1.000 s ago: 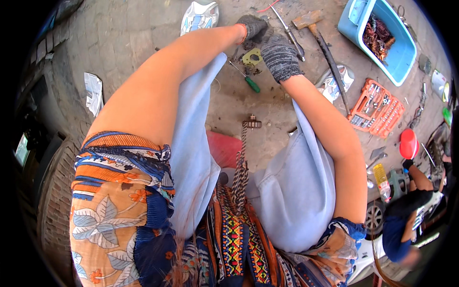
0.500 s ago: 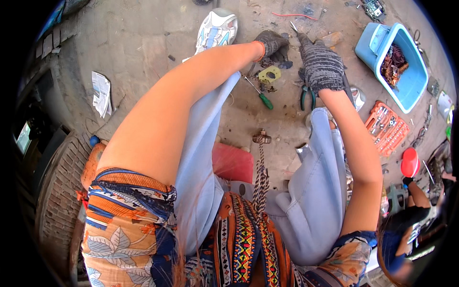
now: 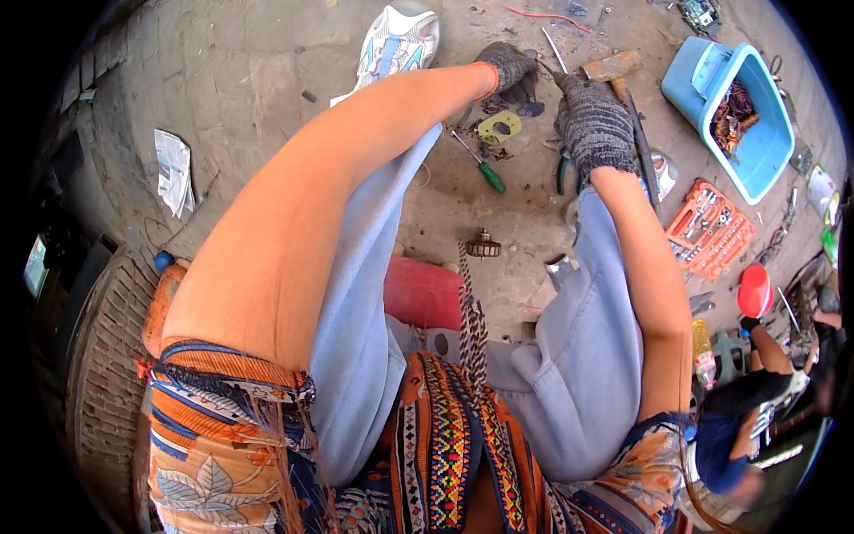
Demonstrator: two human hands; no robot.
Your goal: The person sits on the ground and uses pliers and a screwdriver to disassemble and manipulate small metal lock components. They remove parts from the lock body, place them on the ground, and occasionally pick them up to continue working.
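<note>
My left hand (image 3: 510,68), in a dark grey knit glove, has its fingers curled close to the floor near dark scraps (image 3: 531,109); what they hold, if anything, is hidden. To its right my right hand (image 3: 594,129), gloved alike, is closed with a thin silvery metal rod (image 3: 553,48) sticking out past its fingertips. Between and below the hands lie a flat yellow plate (image 3: 500,126) with a hole and a green-handled screwdriver (image 3: 489,173). Dark teal-handled pliers (image 3: 561,173) lie partly hidden beside my right wrist. A wooden-looking block (image 3: 612,65) rests just beyond my right hand.
A blue tub (image 3: 761,178) holding copper-coloured windings (image 3: 733,120) stands at the right, above an orange socket set (image 3: 712,230). A small motor rotor (image 3: 483,245) sits between my legs near a red block (image 3: 422,294). Another person (image 3: 738,436) is at the lower right.
My hands have drawn slightly apart. The metal rod at my right hand shows more of its length, and more of the wooden-looking block is uncovered.
</note>
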